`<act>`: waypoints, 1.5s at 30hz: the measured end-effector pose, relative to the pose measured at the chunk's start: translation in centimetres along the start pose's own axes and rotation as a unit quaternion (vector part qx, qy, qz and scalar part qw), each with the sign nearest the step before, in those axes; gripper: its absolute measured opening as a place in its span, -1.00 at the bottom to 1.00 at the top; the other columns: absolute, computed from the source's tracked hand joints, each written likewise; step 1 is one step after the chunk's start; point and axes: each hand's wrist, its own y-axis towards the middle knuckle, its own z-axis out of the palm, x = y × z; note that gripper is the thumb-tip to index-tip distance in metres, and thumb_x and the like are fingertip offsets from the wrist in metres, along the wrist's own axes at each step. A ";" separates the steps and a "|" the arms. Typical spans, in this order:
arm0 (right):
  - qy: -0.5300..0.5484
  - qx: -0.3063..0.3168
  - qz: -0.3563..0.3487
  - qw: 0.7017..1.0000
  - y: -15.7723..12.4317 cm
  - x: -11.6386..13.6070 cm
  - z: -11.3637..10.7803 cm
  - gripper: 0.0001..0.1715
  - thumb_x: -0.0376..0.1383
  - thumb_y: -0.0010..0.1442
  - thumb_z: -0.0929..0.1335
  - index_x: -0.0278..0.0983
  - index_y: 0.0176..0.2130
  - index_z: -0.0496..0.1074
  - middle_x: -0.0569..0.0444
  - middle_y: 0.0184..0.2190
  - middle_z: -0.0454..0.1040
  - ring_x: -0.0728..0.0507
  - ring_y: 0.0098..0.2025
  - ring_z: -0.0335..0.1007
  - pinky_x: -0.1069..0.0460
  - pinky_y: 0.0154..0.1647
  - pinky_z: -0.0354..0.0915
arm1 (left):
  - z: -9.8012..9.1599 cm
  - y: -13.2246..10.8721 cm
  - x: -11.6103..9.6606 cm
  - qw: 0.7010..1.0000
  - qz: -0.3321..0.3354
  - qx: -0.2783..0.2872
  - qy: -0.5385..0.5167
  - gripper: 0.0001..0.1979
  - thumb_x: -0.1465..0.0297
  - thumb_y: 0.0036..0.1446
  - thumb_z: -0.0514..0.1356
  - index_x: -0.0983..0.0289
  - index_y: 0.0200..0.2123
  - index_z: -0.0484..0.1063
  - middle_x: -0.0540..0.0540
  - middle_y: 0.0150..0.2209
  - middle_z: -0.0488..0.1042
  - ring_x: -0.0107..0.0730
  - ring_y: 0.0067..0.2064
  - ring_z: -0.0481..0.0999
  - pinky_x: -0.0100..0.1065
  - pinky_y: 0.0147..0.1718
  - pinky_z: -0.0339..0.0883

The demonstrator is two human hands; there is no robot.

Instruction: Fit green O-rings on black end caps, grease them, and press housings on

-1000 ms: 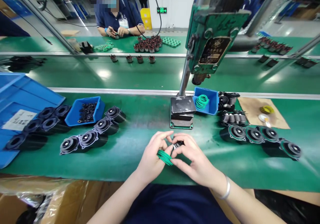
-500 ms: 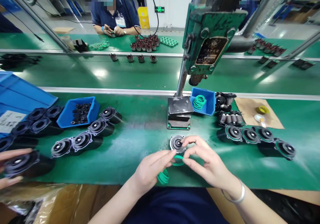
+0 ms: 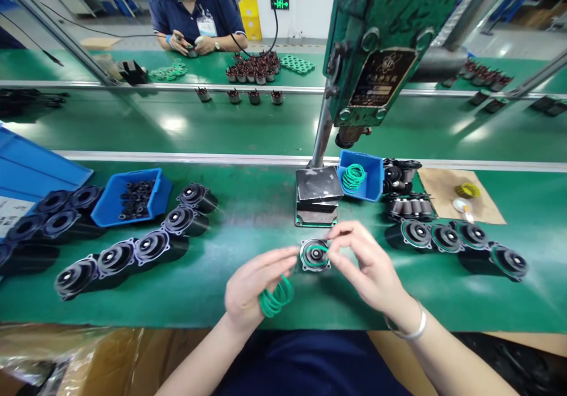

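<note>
A round black motor housing (image 3: 315,257) with a pale rim stands upright on the green bench, between my hands. My right hand (image 3: 365,266) pinches one green ring (image 3: 318,247) between thumb and fingertips, holding it over the housing's top. My left hand (image 3: 259,284) is closed round a bunch of green rings (image 3: 276,297), which hang out below its fingers. The left fingertips are beside the housing's left edge; whether they touch it I cannot tell.
Behind the housing stands a green press (image 3: 376,59) over a metal block (image 3: 318,185). A blue bin (image 3: 372,174) holds more green rings; another blue bin (image 3: 106,204) holds small dark parts. Housings line the left (image 3: 153,247) and right (image 3: 447,238). A co-worker (image 3: 195,24) sits opposite.
My right hand has brought a green ring up from in front of the housing to its top. My left hand moved left with its rings. Another person's hand at far left left a housing and went.
</note>
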 end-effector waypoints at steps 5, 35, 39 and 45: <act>-0.187 0.029 -0.074 0.979 0.2 -2.3 -0.9 -0.90 -0.39 0.30 0.33 -0.26 -0.15 0.39 -0.05 -0.06 0.32 -0.12 -0.02 0.28 -0.06 -0.02 0.29 | -1.0 0.9 1.5 0.991 -0.062 -0.025 -0.119 -0.76 0.62 0.24 0.19 0.21 -0.15 0.55 0.04 -0.19 0.55 -0.47 -0.36 0.65 -0.42 -0.31 0.59; -0.182 0.046 -0.113 0.976 -2.9 -3.1 1.3 -0.82 -0.43 0.28 0.34 -0.29 -0.09 0.35 -0.07 -0.11 0.35 -0.17 0.01 0.25 -0.15 0.02 0.33 | 2.5 0.2 2.5 0.986 -0.062 0.145 0.061 -0.81 0.26 0.25 0.22 0.27 -0.30 0.47 0.19 -0.06 0.45 -0.38 -0.34 0.59 -0.32 -0.33 0.60; -0.186 0.015 -0.121 0.975 -3.2 -3.4 1.8 -0.79 -0.44 0.25 0.36 -0.29 -0.09 0.36 -0.06 -0.10 0.34 -0.17 0.02 0.26 -0.13 0.00 0.34 | 3.6 -1.3 2.8 0.990 -0.059 0.086 0.091 -0.81 0.28 0.26 0.22 0.28 -0.34 0.47 0.19 -0.07 0.46 -0.28 -0.22 0.61 -0.30 -0.28 0.60; -0.200 0.002 -0.117 0.973 -3.4 -3.7 2.0 -0.79 -0.41 0.27 0.35 -0.26 -0.07 0.37 -0.05 -0.09 0.31 -0.15 0.01 0.25 -0.10 -0.02 0.36 | 3.8 -1.3 3.1 0.975 0.064 0.073 0.201 -0.82 0.32 0.33 0.13 0.32 -0.22 0.45 0.23 -0.05 0.49 -0.57 -0.52 0.47 -0.43 -0.50 0.49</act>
